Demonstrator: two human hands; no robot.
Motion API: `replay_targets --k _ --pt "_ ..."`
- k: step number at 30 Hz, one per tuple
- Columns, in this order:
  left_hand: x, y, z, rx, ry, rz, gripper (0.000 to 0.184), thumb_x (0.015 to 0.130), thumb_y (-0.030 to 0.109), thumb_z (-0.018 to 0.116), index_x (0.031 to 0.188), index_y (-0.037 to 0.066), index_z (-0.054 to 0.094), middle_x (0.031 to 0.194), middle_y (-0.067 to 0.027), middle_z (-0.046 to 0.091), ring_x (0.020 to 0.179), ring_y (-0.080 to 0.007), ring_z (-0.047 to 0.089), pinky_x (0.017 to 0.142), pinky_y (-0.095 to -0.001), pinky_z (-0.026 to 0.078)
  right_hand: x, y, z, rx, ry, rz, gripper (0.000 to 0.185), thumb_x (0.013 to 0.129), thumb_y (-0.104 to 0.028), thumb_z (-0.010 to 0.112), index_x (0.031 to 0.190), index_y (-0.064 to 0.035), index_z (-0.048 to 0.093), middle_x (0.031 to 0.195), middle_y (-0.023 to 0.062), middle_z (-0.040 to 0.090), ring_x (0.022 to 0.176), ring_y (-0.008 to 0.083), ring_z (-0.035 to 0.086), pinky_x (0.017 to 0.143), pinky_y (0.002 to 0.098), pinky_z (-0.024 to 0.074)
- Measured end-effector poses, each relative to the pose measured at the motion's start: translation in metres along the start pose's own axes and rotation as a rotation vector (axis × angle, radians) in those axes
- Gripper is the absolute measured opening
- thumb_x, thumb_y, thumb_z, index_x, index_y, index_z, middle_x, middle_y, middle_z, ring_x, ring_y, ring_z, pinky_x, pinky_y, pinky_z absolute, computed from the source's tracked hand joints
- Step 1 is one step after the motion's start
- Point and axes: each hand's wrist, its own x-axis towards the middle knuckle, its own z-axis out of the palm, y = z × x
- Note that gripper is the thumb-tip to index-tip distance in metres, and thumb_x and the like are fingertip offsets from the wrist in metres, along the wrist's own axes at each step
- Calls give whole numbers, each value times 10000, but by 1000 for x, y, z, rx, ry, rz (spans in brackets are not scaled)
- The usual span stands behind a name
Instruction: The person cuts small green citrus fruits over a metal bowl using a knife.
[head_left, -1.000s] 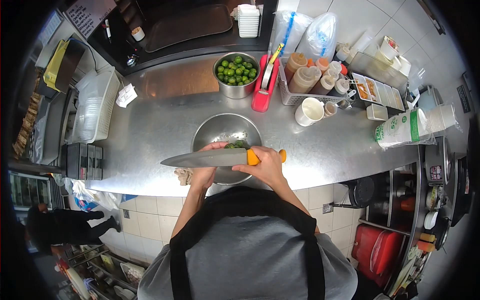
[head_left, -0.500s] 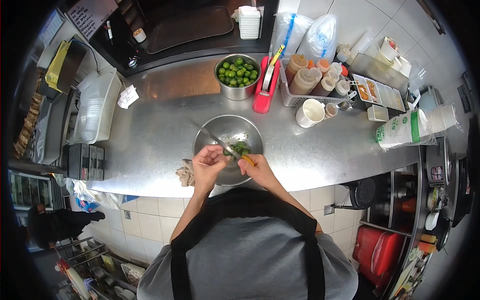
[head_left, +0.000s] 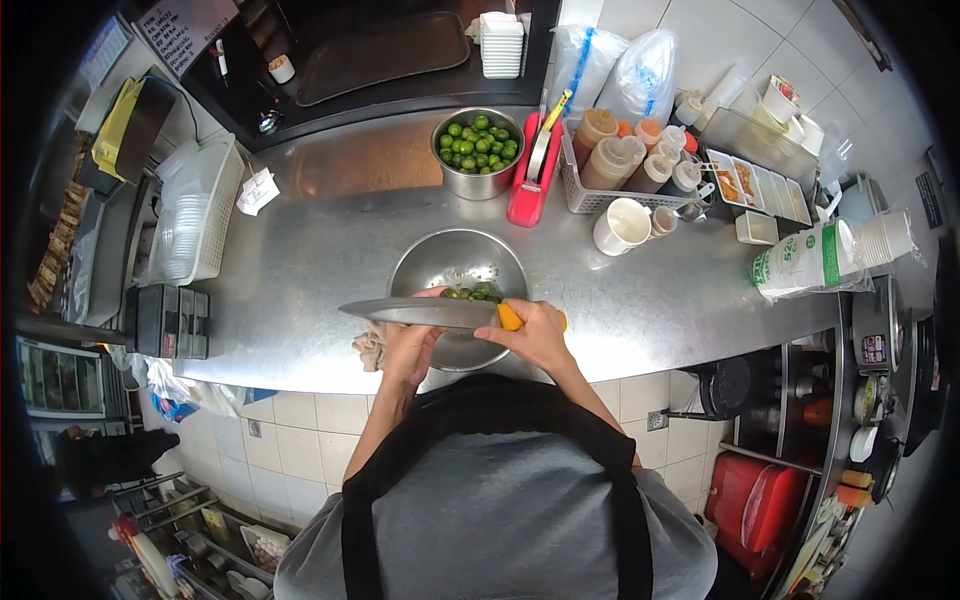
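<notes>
My right hand [head_left: 538,335] is wrapped round the yellow handle of a kitchen knife [head_left: 410,312]. Its broad blade lies flat-on to view, pointing left across the near part of a steel mixing bowl [head_left: 425,258]. Behind the blade, my left hand [head_left: 408,352] is curled, with fingertips partly showing above it; what it pinches is hidden. Small green citrus fruits [head_left: 482,291], some apparently cut, lie in the bowl just beyond the knife. A crumpled beige cloth [head_left: 369,346] sits left of the bowl, near my left wrist.
A steel pot [head_left: 476,186] full of whole green citrus stands beyond the bowl, beside a red tape dispenser [head_left: 527,200]. Right of these are a basket of sauce bottles [head_left: 610,165], a white cup [head_left: 622,227] and wrapped paper cups [head_left: 800,262]. A white basket [head_left: 215,215] stands left.
The knife has swung from pointing away over the bowl to lying crosswise, blade leftward. My right hand has shifted slightly right; my left hand's fingers are now largely behind the blade.
</notes>
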Motion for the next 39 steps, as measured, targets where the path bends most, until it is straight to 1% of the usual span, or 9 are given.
replay_targets --k 2,13,19,22,25,28,31,34,39 --pt "-1 -1 0 -16 -27 -6 309 842 73 578 1124 -32 508 1064 -103 580 951 -163 578 872 -288 454 0 -2 -4 -45 6 -32 479 587 -486 770 653 -44 599 528 98 516 472 243 504 486 335 381" --pt "-2 3 9 14 -67 42 283 835 47 564 1106 -29 534 995 -114 605 901 -155 593 819 -264 486 1 2 0 -56 76 -213 479 525 -443 803 705 -34 632 581 82 563 507 244 546 498 326 403" --pt "-2 9 5 47 -51 66 249 838 59 571 1075 -19 563 997 -110 609 916 -151 587 827 -266 478 3 14 -8 -137 -14 -81 485 524 -438 805 729 -32 638 607 86 582 538 243 564 509 322 409" --pt "-2 2 7 22 -85 29 232 844 66 574 1061 -16 570 991 -103 614 913 -150 587 827 -263 475 2 5 0 -76 83 -252 489 524 -438 805 722 -27 629 615 93 585 552 249 576 516 322 420" --pt "-5 8 9 46 -83 18 222 844 63 571 1050 -19 576 984 -98 618 906 -148 588 829 -262 474 4 4 -3 -73 50 -235 514 514 -448 807 717 -15 617 629 109 591 575 267 589 532 330 436" --pt "-7 14 9 73 -60 19 216 841 62 567 1039 -23 587 983 -95 620 902 -144 589 831 -261 472 6 9 -11 -74 -79 -34 551 502 -459 808 725 3 607 641 123 595 607 286 601 551 338 449" --pt "-2 4 5 115 -126 21 235 847 79 559 1055 -29 573 993 -102 614 900 -149 589 837 -263 473 4 5 -2 -74 45 -243 532 504 -458 808 714 -10 611 620 109 581 579 278 583 538 333 433" --pt "-2 2 5 164 -142 -2 259 865 113 550 1079 -32 553 1005 -109 609 907 -154 589 848 -266 473 5 1 -3 -42 50 -283 499 512 -447 808 695 -26 612 605 95 569 550 271 561 520 329 413" --pt "-9 13 11 79 -108 -37 231 848 98 583 1037 -35 587 978 -107 621 886 -142 599 819 -257 487 6 15 0 -26 55 -193 550 517 -568 761 637 -54 607 512 75 532 498 249 557 483 340 390"
